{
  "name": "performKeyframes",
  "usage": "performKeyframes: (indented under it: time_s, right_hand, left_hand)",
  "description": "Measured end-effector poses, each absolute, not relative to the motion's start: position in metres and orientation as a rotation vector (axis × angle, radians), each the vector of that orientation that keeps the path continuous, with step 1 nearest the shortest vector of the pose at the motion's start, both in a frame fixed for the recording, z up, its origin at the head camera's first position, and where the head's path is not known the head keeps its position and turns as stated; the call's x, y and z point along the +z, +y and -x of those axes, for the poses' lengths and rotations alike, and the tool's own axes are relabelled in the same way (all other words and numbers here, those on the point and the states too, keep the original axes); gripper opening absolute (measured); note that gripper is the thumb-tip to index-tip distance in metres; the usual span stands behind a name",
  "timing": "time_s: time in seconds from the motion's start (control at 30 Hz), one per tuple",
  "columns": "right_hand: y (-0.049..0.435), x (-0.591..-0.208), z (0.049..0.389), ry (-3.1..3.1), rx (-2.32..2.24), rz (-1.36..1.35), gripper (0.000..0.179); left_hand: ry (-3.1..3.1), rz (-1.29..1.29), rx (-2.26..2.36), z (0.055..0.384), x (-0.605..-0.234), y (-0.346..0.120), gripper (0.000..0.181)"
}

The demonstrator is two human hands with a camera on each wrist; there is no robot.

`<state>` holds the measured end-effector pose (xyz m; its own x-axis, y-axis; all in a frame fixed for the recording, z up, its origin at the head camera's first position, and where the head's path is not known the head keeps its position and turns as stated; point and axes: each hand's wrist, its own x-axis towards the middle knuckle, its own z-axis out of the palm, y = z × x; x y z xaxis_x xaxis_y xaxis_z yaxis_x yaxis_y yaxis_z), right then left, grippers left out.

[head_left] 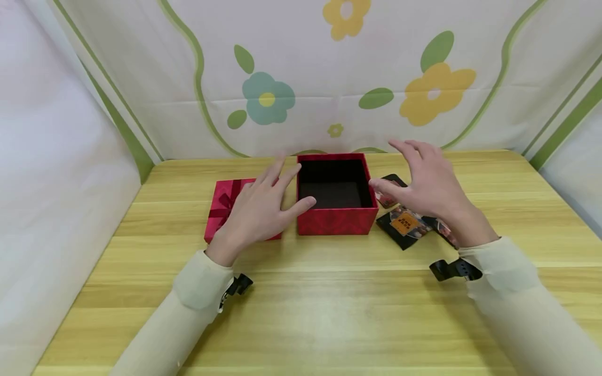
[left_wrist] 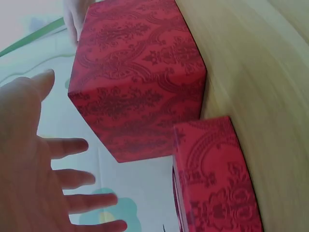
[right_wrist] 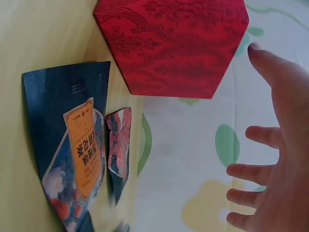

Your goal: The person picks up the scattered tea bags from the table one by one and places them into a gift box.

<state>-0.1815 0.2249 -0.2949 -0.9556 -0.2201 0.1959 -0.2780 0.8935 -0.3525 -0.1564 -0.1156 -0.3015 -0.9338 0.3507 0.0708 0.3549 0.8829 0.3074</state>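
Flanking the lidless red gift box on the bench with left hand and right hand spread, empty, I judge it light, stiff, best held by opposite walls.

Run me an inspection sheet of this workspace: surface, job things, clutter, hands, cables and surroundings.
Surface: wood-grain tabletop.
Job's things: red box, lid off, nothing seen inside; ribboned lid lies to its left, partly hidden; dark packets lie to its right.
Clutter: nothing seen.
Hands: left hand and right hand raised, holding nothing.
Cables: nothing seen.
Surroundings: flower-print cloth behind the table.
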Motion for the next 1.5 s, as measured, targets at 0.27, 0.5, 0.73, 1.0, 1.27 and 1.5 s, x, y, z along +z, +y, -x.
performKeyframes:
  time_s: [0.27,0.5,0.73,1.0,1.27,1.5]
  right_hand:
    - [0.236,-0.305,0.188,-2.857,0.886,-0.263,0.097]
    - [0.245,-0.318,0.186,-2.835,1.200,-0.087,0.101]
    - [0.251,-0.325,0.187,-2.825,1.401,-0.030,0.100]
    - [0.256,-0.333,0.189,-2.823,1.459,0.040,0.105]
    - [0.257,-0.339,0.192,-2.887,1.335,0.069,0.113]
    - [0.255,-0.343,0.196,-2.973,1.177,0.043,0.115]
  left_hand:
    - [-3.010,0.669,-0.548,0.154,-0.303,-0.113,0.081]
    - [-3.026,0.681,-0.568,0.151,-0.305,-0.112,0.078]
    - [-3.025,0.692,-0.563,0.150,-0.306,-0.112,0.078]
    - [-3.042,0.706,-0.589,0.150,-0.306,-0.111,0.080]
    - [-3.051,0.725,-0.601,0.150,-0.307,-0.109,0.081]
    - [-3.059,0.718,-0.592,0.149,-0.306,-0.109,0.081]
